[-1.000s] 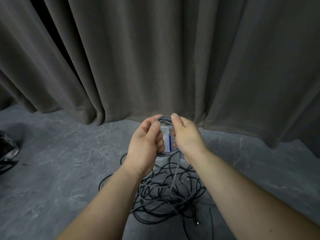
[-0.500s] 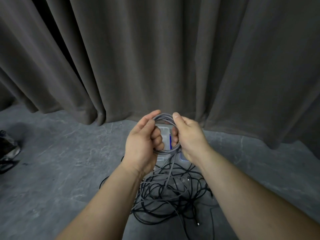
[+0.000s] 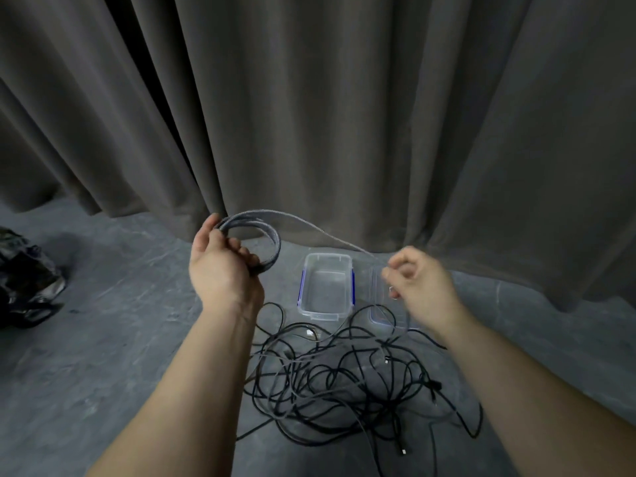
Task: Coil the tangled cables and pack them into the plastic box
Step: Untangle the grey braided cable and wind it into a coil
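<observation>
A heavy grey-brown fabric curtain (image 3: 344,115) hangs in deep vertical folds across the back, its hem meeting a grey marbled stone-look floor (image 3: 113,332). At the far left edge a crumpled dark, shiny bag-like bundle (image 3: 24,277) sits on that floor, partly cut off

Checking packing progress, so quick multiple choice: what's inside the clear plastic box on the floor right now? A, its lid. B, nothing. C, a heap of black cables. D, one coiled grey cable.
B: the plastic box shows only its bare bottom; the grey coil is in the left hand, and the black cables lie on the floor.
</observation>
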